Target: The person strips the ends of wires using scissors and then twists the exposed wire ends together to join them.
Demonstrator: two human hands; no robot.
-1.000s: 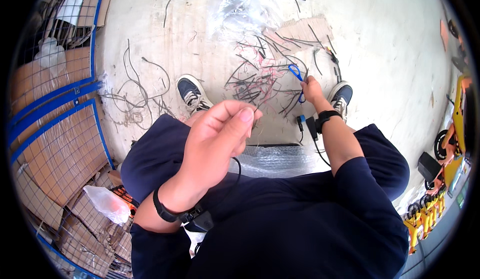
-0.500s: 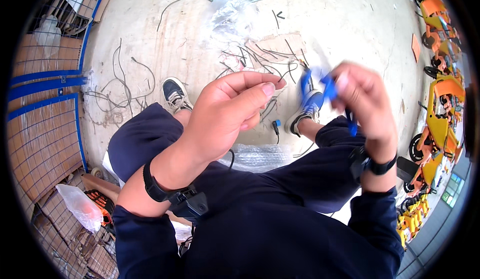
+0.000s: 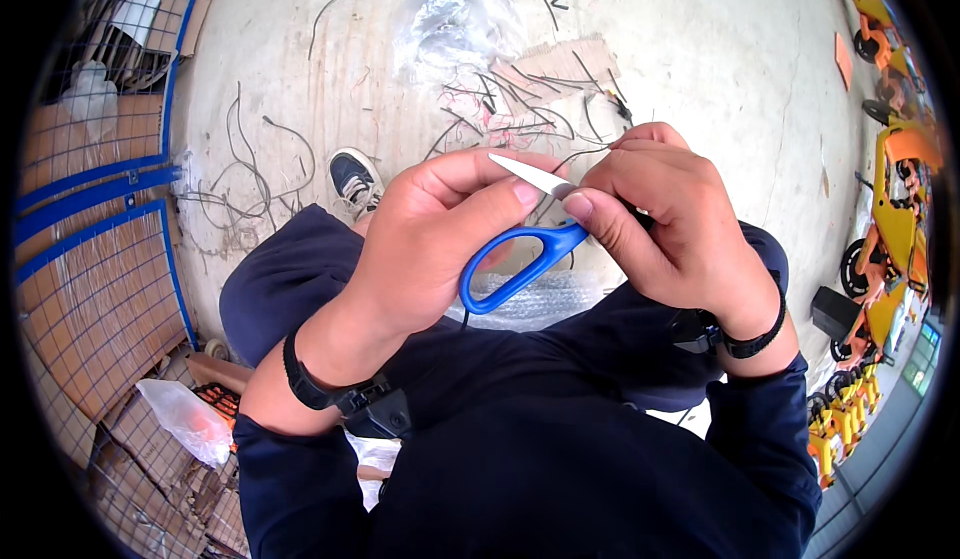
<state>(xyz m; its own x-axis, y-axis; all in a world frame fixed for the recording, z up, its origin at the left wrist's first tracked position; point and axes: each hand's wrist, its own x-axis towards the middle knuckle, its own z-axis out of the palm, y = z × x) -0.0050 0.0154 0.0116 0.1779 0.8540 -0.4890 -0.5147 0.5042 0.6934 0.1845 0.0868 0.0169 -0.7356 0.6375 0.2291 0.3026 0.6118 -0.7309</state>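
My left hand is closed in a pinch, thumb against the index finger, on a thin black cable whose lower part hangs beneath the palm. Scissors with blue handles are in my right hand, gripped around the pivot between thumb and curled fingers. Their pale blade points left and lies right by my left fingertips; one blue handle loop hangs down between the hands. The right fingers hide the rest of the scissors. Whether the blade touches the cable cannot be made out.
Cut black cable pieces and a flat cardboard piece lie on the floor ahead, near clear plastic film. Looser cable lies left. A blue mesh cage stands left; yellow-orange wheeled machines line the right.
My right hand has moved left toward the left one. The scissors, blurred before, now show sharply with the blade beside my left fingertips. My left hand has barely moved.
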